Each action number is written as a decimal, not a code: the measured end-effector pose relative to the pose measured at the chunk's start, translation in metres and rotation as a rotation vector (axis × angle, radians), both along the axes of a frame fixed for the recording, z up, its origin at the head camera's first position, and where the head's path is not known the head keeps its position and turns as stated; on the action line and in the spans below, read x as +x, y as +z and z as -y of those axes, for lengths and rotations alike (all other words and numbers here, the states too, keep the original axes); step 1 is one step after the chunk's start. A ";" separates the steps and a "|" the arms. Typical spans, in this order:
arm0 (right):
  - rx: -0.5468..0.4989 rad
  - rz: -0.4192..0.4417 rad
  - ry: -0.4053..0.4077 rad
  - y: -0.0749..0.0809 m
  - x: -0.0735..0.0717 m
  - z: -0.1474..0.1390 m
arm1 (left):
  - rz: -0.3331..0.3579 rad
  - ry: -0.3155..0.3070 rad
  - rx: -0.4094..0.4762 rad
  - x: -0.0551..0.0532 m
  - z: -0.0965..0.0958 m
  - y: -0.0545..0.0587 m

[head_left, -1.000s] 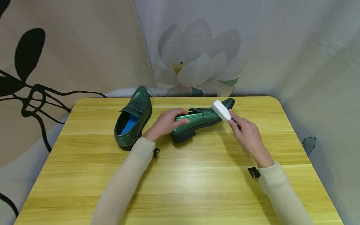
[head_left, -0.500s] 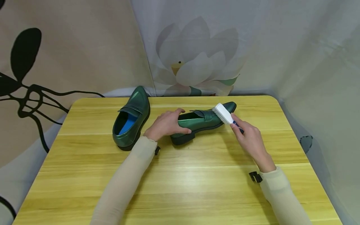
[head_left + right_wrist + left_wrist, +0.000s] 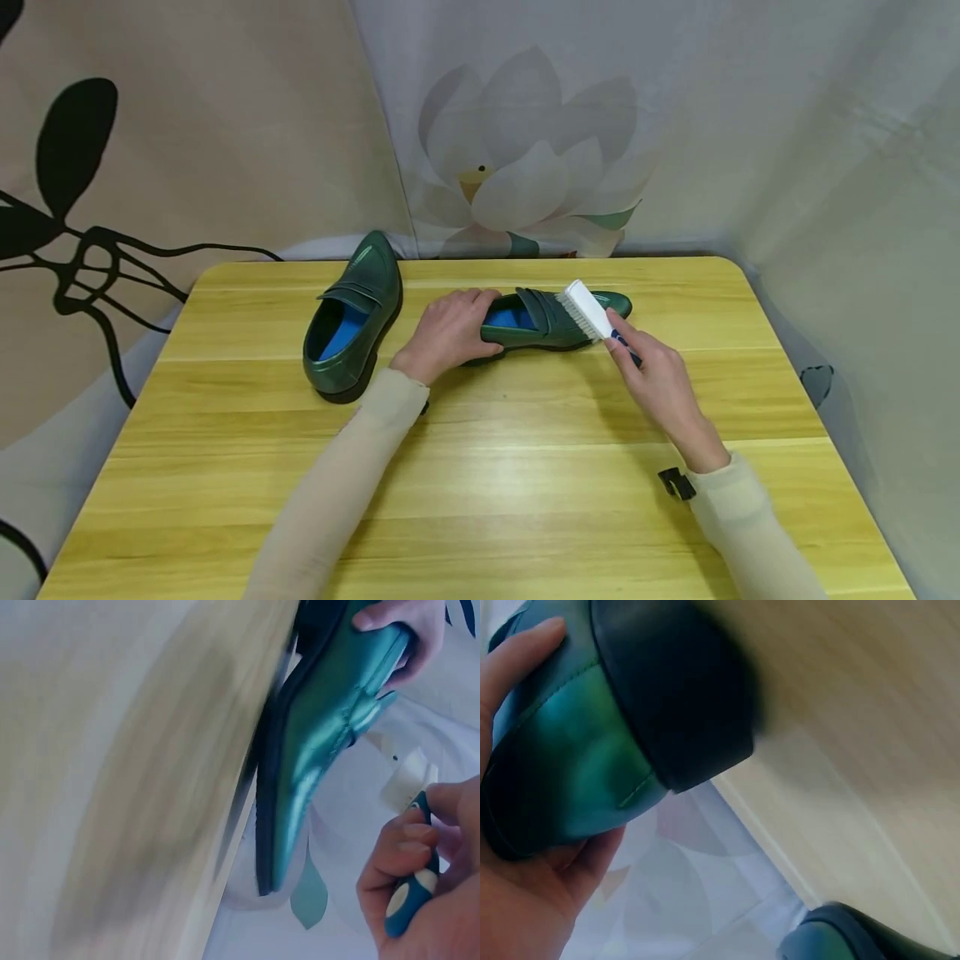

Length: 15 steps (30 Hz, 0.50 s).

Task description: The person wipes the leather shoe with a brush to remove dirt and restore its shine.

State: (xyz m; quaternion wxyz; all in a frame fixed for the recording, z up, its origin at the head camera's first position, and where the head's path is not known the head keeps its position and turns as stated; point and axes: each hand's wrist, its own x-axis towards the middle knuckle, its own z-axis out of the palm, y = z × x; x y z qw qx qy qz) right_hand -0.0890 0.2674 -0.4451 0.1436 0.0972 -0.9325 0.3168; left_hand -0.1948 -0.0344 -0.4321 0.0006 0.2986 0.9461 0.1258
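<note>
My left hand (image 3: pixel 452 329) grips the heel end of a dark green loafer (image 3: pixel 551 321), thumb on the near side. The loafer's toe points right, and its blue insole shows in the head view. In the left wrist view, the black heel block (image 3: pixel 682 690) is tilted off the wooden table. My right hand (image 3: pixel 660 375) holds a white-headed brush (image 3: pixel 587 310) by its blue-and-white handle (image 3: pixel 412 896). In the head view the bristles overlap the loafer's front; a gap shows between brush and loafer in the right wrist view.
The matching green loafer (image 3: pixel 352 321) stands to the left on the wooden table (image 3: pixel 480 500), its toe pointing to the back edge. A printed cloth backdrop (image 3: pixel 540 150) hangs close behind the table.
The left hand has rolled the loafer so its opening faces up more and less of the heel shows; its toe has dropped. The brush has shifted slightly down and left.
</note>
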 end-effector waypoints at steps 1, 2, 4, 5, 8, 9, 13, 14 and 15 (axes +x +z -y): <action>-0.003 0.009 0.002 -0.001 0.001 0.002 | -0.027 -0.004 -0.013 0.000 0.000 -0.002; -0.005 0.017 0.005 -0.001 0.002 0.004 | -0.046 -0.006 -0.026 0.000 0.000 -0.003; -0.008 0.037 0.015 -0.002 0.004 0.008 | -0.044 0.006 -0.045 0.000 0.001 -0.004; -0.007 0.044 0.020 -0.002 0.006 0.010 | -0.025 0.018 -0.046 0.000 0.001 -0.003; -0.009 0.066 0.033 -0.002 0.009 0.018 | 0.071 0.072 -0.033 -0.001 0.000 0.003; -0.013 0.071 0.035 -0.002 0.010 0.021 | 0.107 0.093 -0.027 -0.002 -0.001 0.005; -0.021 0.095 0.046 -0.002 0.014 0.032 | 0.194 0.146 -0.029 -0.004 -0.004 0.010; -0.015 0.100 0.046 -0.002 0.014 0.034 | 0.199 0.148 -0.033 -0.004 -0.005 0.010; -0.007 0.105 0.049 -0.002 0.014 0.037 | 0.198 0.147 -0.033 -0.005 -0.005 0.009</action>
